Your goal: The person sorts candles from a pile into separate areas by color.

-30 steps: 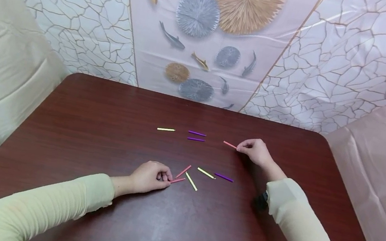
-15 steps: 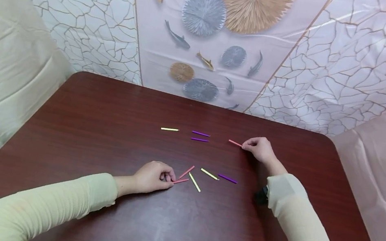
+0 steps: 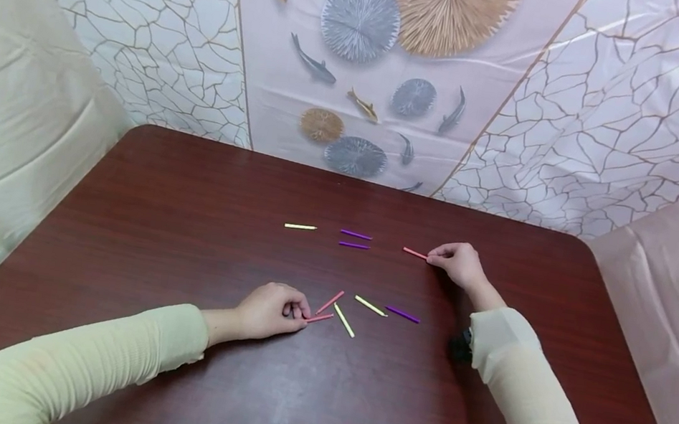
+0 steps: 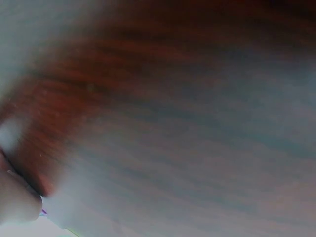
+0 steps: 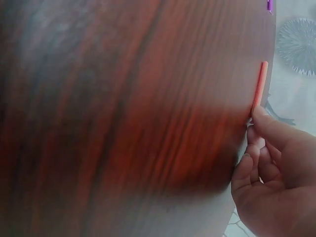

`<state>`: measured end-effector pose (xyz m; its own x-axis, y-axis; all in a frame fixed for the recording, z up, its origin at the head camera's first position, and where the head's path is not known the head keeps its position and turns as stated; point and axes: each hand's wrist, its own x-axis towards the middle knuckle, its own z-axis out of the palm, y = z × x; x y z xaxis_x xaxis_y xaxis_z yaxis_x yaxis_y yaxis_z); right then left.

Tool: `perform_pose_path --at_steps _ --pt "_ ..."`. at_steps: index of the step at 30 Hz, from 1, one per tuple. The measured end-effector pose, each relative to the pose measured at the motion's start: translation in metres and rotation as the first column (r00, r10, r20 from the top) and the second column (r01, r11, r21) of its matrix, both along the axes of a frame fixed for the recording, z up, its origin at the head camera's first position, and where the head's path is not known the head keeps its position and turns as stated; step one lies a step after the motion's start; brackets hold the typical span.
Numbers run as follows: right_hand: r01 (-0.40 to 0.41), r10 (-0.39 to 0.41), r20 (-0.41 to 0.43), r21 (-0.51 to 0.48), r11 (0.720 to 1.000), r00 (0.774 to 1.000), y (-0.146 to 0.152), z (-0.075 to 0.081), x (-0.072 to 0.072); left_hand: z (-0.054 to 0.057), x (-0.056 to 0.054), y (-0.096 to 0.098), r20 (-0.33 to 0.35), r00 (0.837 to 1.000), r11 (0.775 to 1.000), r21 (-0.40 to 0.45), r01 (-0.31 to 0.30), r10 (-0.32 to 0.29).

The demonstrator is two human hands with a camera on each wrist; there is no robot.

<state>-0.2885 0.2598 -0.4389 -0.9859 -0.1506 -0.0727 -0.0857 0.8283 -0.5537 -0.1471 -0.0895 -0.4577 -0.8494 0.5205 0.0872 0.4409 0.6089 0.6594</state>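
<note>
My right hand pinches one end of a pink candle between thumb and fingertips, low over the back right of the table. In the right wrist view the rest of this slim candle sticks out past the thumb. Nearer the front, my left hand pinches the end of a second pink candle. Just beyond it lies a third pink candle, slanted, close to a yellow candle. The left wrist view is mostly blurred tabletop, with a fingertip at its lower left.
Two purple candles lie parallel at the back, with a yellow candle to their left. Another yellow candle and a purple candle lie end to end mid-table. A patterned curtain hangs behind the brown table.
The head view has shifted slightly, so everything appears a little farther right. Both hands keep their pinch on the same pink candles, and the loose candles have not moved.
</note>
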Motion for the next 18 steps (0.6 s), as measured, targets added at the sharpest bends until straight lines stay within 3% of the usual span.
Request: perform_pose_path --at_steps 9,14,18 --pt "0.079 -0.082 -0.017 -0.134 0.988 0.997 0.015 0.007 0.018 0.000 -0.001 0.005 0.003 1.000 1.000 0.010 0.014 -0.014" --pt "0.058 -0.056 0.015 -0.235 0.970 0.998 0.018 0.011 0.044 0.001 0.000 0.005 -0.008 1.000 0.999 0.031 0.020 -0.020" --pt "0.015 -0.004 0.045 -0.245 0.970 0.999 0.016 0.009 0.069 0.002 0.002 0.004 -0.001 1.000 0.999 0.040 0.011 -0.011"
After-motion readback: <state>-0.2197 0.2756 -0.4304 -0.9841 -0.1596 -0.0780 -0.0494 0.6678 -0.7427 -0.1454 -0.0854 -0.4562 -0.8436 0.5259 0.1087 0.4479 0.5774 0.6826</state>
